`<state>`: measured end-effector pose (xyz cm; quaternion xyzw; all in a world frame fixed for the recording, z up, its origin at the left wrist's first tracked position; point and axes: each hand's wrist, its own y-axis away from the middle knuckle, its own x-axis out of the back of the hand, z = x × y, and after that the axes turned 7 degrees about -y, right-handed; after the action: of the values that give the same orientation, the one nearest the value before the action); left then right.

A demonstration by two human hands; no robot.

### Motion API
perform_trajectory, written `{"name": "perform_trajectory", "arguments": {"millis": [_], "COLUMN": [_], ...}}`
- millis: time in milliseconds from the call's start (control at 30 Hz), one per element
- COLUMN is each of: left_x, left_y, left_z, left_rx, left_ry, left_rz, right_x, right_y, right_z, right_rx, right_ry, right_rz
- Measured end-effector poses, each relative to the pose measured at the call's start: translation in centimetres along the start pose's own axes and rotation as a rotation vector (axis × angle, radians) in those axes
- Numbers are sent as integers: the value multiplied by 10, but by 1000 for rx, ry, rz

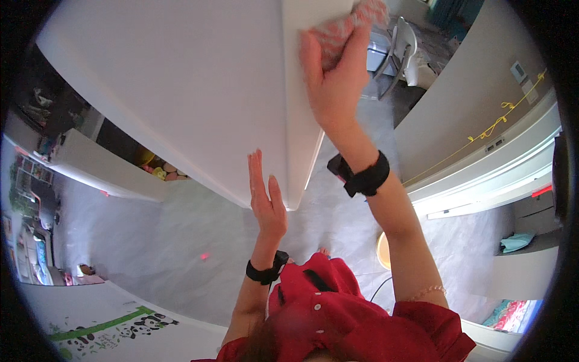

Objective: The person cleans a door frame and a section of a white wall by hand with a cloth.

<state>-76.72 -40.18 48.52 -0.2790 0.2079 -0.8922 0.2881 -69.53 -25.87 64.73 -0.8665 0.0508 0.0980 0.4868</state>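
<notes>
A tall white panel, perhaps a door or a cabinet side (194,90), rises before me. My right hand (337,77) grips a crumpled pink-and-white cloth (337,38) at the panel's narrow edge, high in the view. Lower down, my left hand (267,199) is held with its fingers straight and the thumb apart, and nothing is in it; its fingers are at or near the white face, and I cannot tell if they touch. Each wrist wears a black strap with a small dark device.
Beyond the edge stand a white chair (405,52) and a blue-white box (377,52). A yellow string (491,129) hangs along the right wall. A round yellowish object (383,251) lies on the grey floor by my right arm. A low white cabinet (108,167) is at left.
</notes>
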Motion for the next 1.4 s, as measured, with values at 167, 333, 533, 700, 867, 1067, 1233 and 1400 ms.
{"name": "perform_trajectory", "arguments": {"millis": [167,333,533,700,867,1067,1233,1400], "left_x": [-16,-29,-44,-66,-89,-121,-136,-151], "left_y": [12,23,31,48,71,87,96,94], "left_z": [-7,-15,-27,-51,-94,-140,-186,-207], "left_rx": [41,60,26,-32,-84,-241,-429,-491], "left_ry": [42,-27,-60,-4,47,14,-26,-37], "left_rz": [-14,-71,-146,-90,-25,16,16,120], "right_x": [26,50,57,59,61,70,70,73], "right_y": [33,83,103,134,164,188,213,245], "right_z": [47,62,75,88,94,115,126,147], "right_rx": [271,11,282,196,72,235,316,410], "right_ry": [518,343,335,337,376,408,351,322], "right_rz": [12,-95,-82,-66,-109,-54,-78,-70]}}
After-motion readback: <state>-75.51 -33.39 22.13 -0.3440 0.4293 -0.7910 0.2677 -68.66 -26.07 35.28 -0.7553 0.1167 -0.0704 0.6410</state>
